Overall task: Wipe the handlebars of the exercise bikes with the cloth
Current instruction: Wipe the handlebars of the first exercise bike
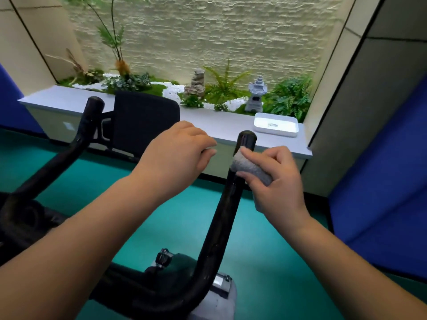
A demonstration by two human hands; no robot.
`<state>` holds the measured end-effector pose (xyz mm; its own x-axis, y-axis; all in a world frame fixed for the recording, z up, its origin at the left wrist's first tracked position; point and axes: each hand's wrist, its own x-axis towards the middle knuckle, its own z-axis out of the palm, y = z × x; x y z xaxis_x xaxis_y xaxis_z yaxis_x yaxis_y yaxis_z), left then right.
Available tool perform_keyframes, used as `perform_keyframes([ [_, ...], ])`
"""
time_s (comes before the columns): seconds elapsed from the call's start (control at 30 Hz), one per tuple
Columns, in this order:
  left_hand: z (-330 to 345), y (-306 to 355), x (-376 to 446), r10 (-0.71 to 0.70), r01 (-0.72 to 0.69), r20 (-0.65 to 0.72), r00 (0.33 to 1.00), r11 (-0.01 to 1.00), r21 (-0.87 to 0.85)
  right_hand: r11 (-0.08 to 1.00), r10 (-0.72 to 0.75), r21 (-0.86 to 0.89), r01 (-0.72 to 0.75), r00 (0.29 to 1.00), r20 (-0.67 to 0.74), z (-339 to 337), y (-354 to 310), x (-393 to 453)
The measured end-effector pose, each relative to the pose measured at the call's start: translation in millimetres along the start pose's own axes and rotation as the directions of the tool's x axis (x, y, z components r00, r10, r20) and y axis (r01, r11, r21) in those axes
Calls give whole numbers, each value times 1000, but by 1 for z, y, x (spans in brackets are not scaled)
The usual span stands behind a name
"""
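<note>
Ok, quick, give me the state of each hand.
Left hand: fingers loosely curled, holding nothing, hovering left of the right handlebar.
Right hand: gripping the grey cloth, pressed against that handlebar near its tip.

The place looks like a small indoor gym or fitness room. A black tubular exercise bike handlebar stands over a teal rubber-like floor, with blue padded wall panels at the sides. Behind a grey ledge lies a decorative garden with green ferns, white pebbles and a small grey stone lantern.
</note>
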<state>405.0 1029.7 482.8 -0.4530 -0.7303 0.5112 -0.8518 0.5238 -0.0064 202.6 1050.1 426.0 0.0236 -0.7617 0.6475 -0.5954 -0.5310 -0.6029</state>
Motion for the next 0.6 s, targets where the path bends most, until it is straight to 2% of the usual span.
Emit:
perform_keyframes([
  [0.2,-2,0,0,-27,25,-25,999,998,-53,999,7,-43,-9,999,-47,-2,-7,54],
  [0.43,1,3,-1,-69,65,-52,996,995,-79,993,-109,-31,111,992,56,5,0,-2],
  [0.6,-2,2,-1,-54,51,-38,998,996,-75,983,-135,-123,135,991,9,3,-1,36],
])
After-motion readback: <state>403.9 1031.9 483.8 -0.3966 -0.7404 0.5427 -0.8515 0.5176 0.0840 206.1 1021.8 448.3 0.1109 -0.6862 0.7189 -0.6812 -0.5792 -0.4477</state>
